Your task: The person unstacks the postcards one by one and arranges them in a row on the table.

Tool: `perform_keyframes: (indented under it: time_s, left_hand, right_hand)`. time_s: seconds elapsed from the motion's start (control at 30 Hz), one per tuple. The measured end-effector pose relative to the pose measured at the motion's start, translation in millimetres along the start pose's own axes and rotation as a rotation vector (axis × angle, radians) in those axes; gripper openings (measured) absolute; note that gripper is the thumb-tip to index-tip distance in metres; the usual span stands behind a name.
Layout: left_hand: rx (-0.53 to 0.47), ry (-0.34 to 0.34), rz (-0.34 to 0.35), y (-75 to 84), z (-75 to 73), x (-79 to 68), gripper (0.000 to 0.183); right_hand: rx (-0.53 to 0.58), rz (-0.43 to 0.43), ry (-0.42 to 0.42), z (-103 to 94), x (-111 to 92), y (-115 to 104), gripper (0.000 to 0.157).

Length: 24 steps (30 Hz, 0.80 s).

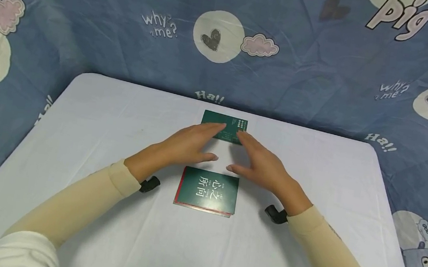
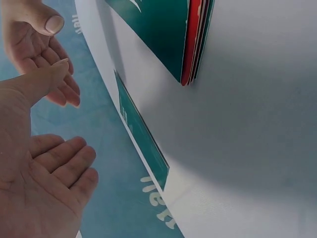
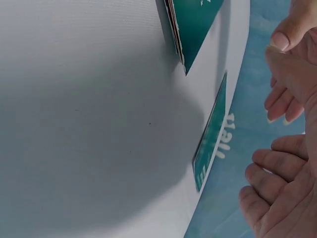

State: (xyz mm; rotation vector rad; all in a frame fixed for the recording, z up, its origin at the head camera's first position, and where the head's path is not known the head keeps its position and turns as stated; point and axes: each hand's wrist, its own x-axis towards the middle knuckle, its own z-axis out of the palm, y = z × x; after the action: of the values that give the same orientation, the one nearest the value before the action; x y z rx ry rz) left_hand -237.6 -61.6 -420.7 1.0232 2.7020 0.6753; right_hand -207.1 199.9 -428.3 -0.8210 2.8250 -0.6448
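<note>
A small stack of green booklets (image 1: 208,191) with white characters on the top cover and a red edge lies nearest the person. Farther back lies a thin green booklet (image 1: 219,119), close to the table's rear edge. My left hand (image 1: 186,143) hovers between the two from the left, fingers extended and thumb apart, holding nothing. Facing it from the right, my right hand (image 1: 266,164) has the same relaxed shape, palm inward and bare. In the head view the fingertips of both hands overlap the far booklet. Layered page edges of the stack (image 2: 171,44) show in the left wrist view.
A white cloth covers the table (image 1: 121,104). Behind and beside it hangs a blue printed curtain (image 1: 110,27) with clouds, hearts and lettering. Black wrist straps (image 1: 276,214) stick out below the beige sleeves (image 1: 327,254).
</note>
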Motion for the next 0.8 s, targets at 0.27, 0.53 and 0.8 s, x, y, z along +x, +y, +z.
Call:
perform_keyframes:
  time_s: [0.27, 0.53, 0.8]
  left_hand:
    - [0.013, 0.019, 0.004, 1.5, -0.8, -7.6, 0.09]
    - [-0.001, -0.009, 0.001, 3.1, 4.8, -16.0, 0.091]
    - [-0.017, -0.007, 0.028, 6.9, 6.8, -23.5, 0.088]
  right_hand:
    - [0.009, -0.002, -0.005, 1.6, -9, 0, 0.096]
    - [0.01, -0.019, -0.01, 7.4, -17, 0, 0.097]
    - [0.008, -0.009, -0.028, 9.1, -23, -2, 0.096]
